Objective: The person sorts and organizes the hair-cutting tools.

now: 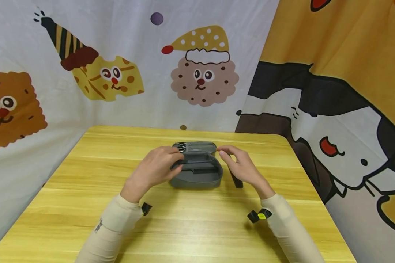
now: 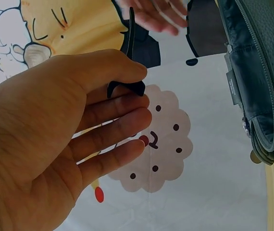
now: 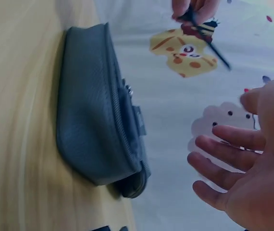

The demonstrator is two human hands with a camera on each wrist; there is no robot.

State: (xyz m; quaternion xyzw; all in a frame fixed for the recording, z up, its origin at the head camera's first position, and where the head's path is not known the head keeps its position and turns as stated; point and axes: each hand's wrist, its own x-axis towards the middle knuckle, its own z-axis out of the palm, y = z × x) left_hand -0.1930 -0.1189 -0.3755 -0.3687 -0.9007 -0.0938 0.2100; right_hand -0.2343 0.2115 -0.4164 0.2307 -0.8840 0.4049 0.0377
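Note:
A grey zip case stands with its lid folded back, its compartments facing up. My left hand is over the case's left side. Between thumb and fingers it pinches a slim black piece with a long tapering end and a short hooked end; I cannot tell its kind. In the head view that piece is hard to make out against the dark case. My right hand is off the case's right side, fingers loosely spread and holding nothing, as the right wrist view shows.
Small metal items sit at the left of the case's lid. A flat black bar lies on the wooden table beside the case, partly under my right hand in the head view. A printed cloth hangs behind the table.

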